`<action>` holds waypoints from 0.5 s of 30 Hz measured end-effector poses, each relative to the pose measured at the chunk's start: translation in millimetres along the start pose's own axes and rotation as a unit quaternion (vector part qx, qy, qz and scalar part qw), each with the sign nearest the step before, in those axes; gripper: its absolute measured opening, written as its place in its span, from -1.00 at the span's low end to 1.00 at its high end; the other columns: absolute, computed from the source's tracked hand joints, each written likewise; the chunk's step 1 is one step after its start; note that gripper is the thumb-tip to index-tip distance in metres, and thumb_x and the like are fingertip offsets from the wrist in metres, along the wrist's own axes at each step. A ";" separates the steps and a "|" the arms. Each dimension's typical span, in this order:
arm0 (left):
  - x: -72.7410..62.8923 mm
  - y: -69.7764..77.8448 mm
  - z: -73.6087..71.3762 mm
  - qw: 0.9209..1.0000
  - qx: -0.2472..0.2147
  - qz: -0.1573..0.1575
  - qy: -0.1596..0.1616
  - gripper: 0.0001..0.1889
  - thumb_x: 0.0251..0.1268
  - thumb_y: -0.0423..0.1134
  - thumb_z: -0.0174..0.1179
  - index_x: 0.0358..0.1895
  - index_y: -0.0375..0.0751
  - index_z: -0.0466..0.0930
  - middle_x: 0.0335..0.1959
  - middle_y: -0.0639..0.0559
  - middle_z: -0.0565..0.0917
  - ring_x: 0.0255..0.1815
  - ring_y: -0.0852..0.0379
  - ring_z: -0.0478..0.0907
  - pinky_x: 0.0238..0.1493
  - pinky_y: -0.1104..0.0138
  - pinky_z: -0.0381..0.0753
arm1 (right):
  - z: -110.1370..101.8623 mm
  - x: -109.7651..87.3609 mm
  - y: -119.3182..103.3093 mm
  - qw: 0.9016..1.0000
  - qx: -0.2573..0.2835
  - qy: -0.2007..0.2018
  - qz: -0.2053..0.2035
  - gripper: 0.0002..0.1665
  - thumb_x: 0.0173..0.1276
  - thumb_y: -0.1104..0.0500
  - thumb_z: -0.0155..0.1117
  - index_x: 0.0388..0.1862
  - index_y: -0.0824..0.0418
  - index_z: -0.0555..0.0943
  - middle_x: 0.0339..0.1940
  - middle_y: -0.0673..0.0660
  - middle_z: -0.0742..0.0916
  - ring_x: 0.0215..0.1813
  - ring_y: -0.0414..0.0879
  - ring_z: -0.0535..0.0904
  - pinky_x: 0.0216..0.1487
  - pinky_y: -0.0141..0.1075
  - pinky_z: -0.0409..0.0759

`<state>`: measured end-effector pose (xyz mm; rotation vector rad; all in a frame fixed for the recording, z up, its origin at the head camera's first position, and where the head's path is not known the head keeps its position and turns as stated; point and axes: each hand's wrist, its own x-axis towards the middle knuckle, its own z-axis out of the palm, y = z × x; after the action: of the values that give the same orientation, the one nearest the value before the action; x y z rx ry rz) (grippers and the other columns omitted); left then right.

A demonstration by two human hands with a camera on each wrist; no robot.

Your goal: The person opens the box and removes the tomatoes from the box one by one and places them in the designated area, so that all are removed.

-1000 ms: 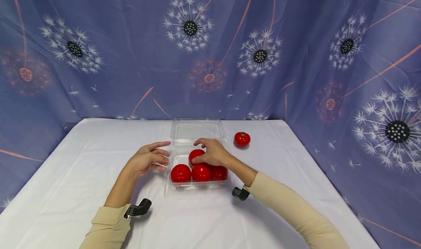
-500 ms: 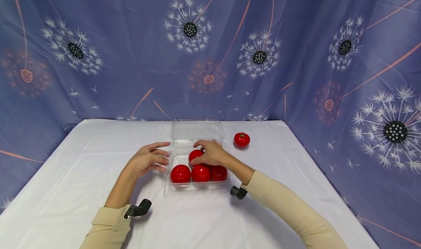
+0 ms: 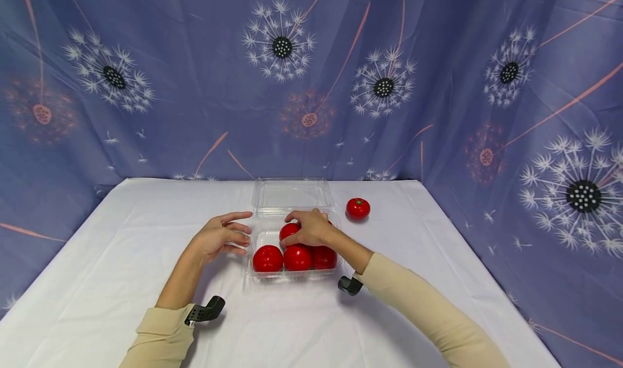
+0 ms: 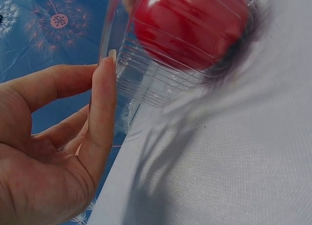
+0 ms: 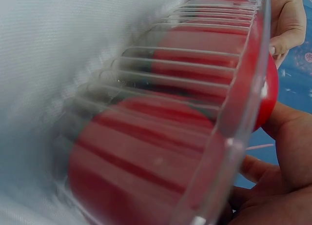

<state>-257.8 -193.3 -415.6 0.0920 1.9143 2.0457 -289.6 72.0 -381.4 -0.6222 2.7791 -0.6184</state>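
A clear plastic clamshell box (image 3: 263, 225) stands open on the cloth, its lid (image 3: 292, 194) folded back. Three red tomatoes, one of them the left front tomato (image 3: 267, 258), line its front row. Behind them my right hand (image 3: 311, 228) grips another tomato (image 3: 289, 232) between thumb and fingers; the palm hides part of it. A sliver of red also shows beyond that wrist. My left hand (image 3: 219, 237) is at the box's left side, and in the left wrist view its fingertips (image 4: 105, 73) touch the rim, fingers fairly straight.
A single tomato (image 3: 357, 209) with a green stem top lies on the white tablecloth (image 3: 413, 238), right of the lid. Behind the table hangs a blue dandelion-print curtain (image 3: 204, 87). Each wrist wears a black camera, such as the left wrist camera (image 3: 206, 309).
My right hand and forearm have shifted slightly left, the tomato still in its grip. A bit of red now shows beyond the wrist. The left hand stays at the box's side.
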 end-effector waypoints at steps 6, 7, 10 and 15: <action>-0.7 -0.1 0.9 1.000 0.004 -0.001 0.004 -0.17 0.19 -0.54 0.26 0.56 -0.36 0.15 -0.07 -0.14 0.64 -0.28 0.10 0.72 -0.29 0.21 0.82 | 2.6 3.0 -0.8 1.000 -0.008 -0.001 0.001 -0.25 0.10 -0.20 0.57 0.26 -0.01 0.62 0.01 0.12 0.74 0.14 0.06 0.43 0.02 -0.08 0.33; -0.7 -0.2 0.9 1.000 0.004 -0.001 0.004 -0.17 0.19 -0.54 0.27 0.56 -0.36 0.15 -0.08 -0.14 0.64 -0.28 0.10 0.72 -0.28 0.21 0.82 | 2.5 3.3 -1.6 1.000 -0.006 -0.002 0.003 -0.26 0.09 -0.19 0.58 0.25 -0.01 0.62 0.00 0.11 0.74 0.15 0.07 0.43 0.03 -0.08 0.31; -0.6 -0.4 0.7 1.000 0.004 -0.002 0.006 -0.17 0.19 -0.53 0.27 0.56 -0.35 0.16 -0.08 -0.13 0.64 -0.29 0.10 0.72 -0.28 0.21 0.82 | 2.0 4.1 -4.1 1.000 -0.002 -0.004 0.014 -0.30 0.06 -0.15 0.60 0.20 -0.02 0.65 -0.06 0.08 0.74 0.14 0.06 0.41 0.02 -0.08 0.30; -0.6 0.4 0.8 1.000 0.004 -0.001 0.006 -0.17 0.19 -0.53 0.28 0.56 -0.35 0.16 -0.07 -0.14 0.65 -0.29 0.10 0.73 -0.29 0.21 0.82 | 0.4 5.5 -6.3 1.000 -0.004 -0.008 0.026 -0.34 0.04 -0.12 0.62 0.15 -0.05 0.67 -0.10 0.06 0.73 0.14 0.06 0.40 0.01 -0.09 0.29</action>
<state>-257.1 -192.7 -415.0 0.0804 1.9298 2.0425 -292.1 64.3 -379.6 -0.5532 2.7748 -0.5905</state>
